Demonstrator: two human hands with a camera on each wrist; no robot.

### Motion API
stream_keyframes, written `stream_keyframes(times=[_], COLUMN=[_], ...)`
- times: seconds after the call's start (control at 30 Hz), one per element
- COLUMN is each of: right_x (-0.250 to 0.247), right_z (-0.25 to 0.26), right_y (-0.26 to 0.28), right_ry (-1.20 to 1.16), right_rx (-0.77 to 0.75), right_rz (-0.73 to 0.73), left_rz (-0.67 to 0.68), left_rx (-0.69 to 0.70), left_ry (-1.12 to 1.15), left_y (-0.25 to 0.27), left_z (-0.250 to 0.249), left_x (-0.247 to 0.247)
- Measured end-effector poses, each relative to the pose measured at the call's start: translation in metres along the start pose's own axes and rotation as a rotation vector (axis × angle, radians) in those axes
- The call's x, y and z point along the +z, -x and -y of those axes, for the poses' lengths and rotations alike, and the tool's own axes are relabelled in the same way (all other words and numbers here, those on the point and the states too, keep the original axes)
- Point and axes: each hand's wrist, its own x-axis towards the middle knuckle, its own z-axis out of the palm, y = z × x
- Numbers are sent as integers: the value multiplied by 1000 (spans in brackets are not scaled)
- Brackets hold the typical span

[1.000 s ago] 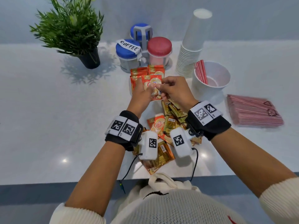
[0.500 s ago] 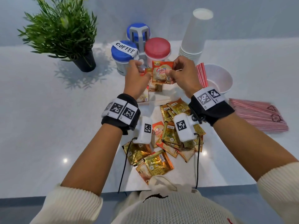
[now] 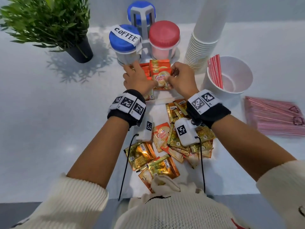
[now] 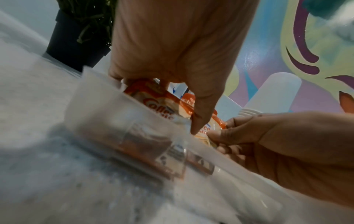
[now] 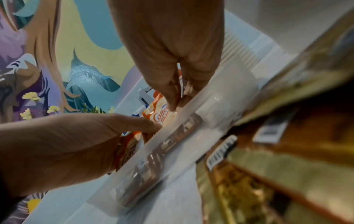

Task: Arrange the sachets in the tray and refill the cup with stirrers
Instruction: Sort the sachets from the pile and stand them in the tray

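A clear plastic tray (image 3: 165, 98) in front of the canisters holds a row of upright orange Coffee-mate sachets (image 3: 159, 63). My left hand (image 3: 140, 80) holds the left side of that row, and its thumb (image 4: 201, 118) presses on the front sachet (image 3: 160, 79). My right hand (image 3: 178, 78) pinches that front sachet's right edge, with its fingertips (image 5: 170, 104) down inside the tray. Loose gold and orange sachets (image 3: 179, 129) lie piled under my wrists. A white cup (image 3: 234, 90) at the right holds a few red stirrers (image 3: 214, 70).
A wrapped bundle of pink stirrers (image 3: 274, 116) lies at the far right. A tall stack of paper cups (image 3: 206, 38) stands behind the cup. Blue-lidded and red-lidded canisters (image 3: 125, 42) stand just behind the tray, and a potted plant (image 3: 49, 25) is at back left.
Both hands lifted one Coffee-mate sachet above the tray, then brought it down into the front of the row. The view has moved closer to the tray.
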Motion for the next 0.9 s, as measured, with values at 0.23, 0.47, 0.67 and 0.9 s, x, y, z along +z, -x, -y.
stream_keyframes(times=[0.23,0.47,0.67,0.9], right_x=[10,8,1,4], right_z=[-1,-3,-5,1], right_y=[-6,-1,3,10], right_ry=[-25,-92,-76,47], right_rx=[62,87,113,46], right_rz=[-118,-87,81,276], left_rz=[-56,-55,-56,-37], left_rx=[31,22,40,36], left_ry=[-6,-97,-156,-171], left_y=[-2,0,1,1], left_z=[4,0,2,1], left_x=[5,8,11,11])
